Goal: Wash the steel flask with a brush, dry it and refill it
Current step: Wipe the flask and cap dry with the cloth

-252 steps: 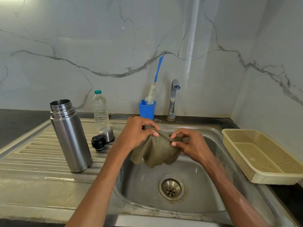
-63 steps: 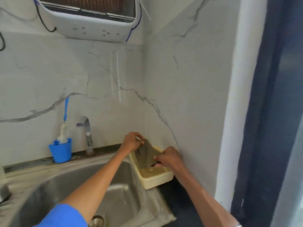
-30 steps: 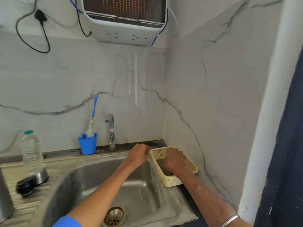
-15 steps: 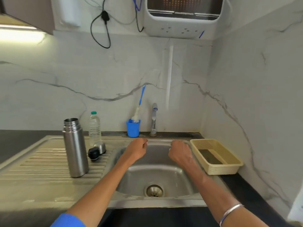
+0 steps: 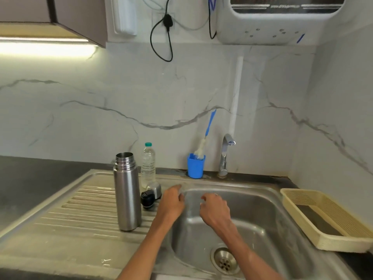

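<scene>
Head-camera view of a kitchen sink: a person is bringing both bare hands back over the basin after laying the olive drying cloth point(image 5: 314, 217) in the cream plastic basket point(image 5: 341, 242) to the right of the sink, where two seconds ago both hands were still lowering it. With the cloth put away, the drying step is looking finished and the refill is looking like the job still ahead. Both hands are now holding nothing. The left hand point(image 5: 171, 203) is hovering at the basin's left rim with its fingers point(image 5: 177, 187) loosely curled and reaching forward; whether the tips are touching the steel cannot be told. The right hand point(image 5: 215, 209) is hanging over the bowl of the sink point(image 5: 252, 201), its fingers point(image 5: 204, 199) relaxed and slightly bent, touching nothing. The steel flask point(image 5: 127, 190) is standing upright and uncapped on the ribbed draining board, near and to the left of the left fingertips. Its lid point(image 5: 151, 196) is lying just beside those fingertips, between them and the flask. The capped water bottle point(image 5: 148, 164) is standing beyond the lid. The brush point(image 5: 204, 138) is sitting in its blue cup point(image 5: 195, 165), beyond both hands, beside the tap point(image 5: 225, 156).
</scene>
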